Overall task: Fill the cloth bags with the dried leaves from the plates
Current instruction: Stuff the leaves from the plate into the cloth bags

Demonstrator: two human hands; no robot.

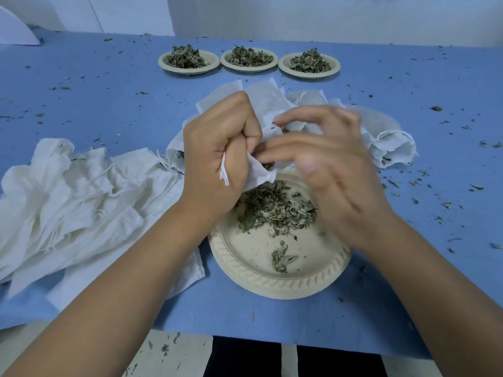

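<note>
Left hand [217, 156] fists white cloth bag [258, 174] over ribbed beige plate [272, 280] of crumbly dried leaves [272, 208]. Right hand [334, 170] blurred, grip unclear.

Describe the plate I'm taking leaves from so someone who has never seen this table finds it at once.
On the blue table, three heaped plates stand in a row at the far side. The near plate lies alone by the front edge, below the left hand gripping a small cloth bag, with the pile of bags on its left. Unlike the far three, it is half bare.
</note>
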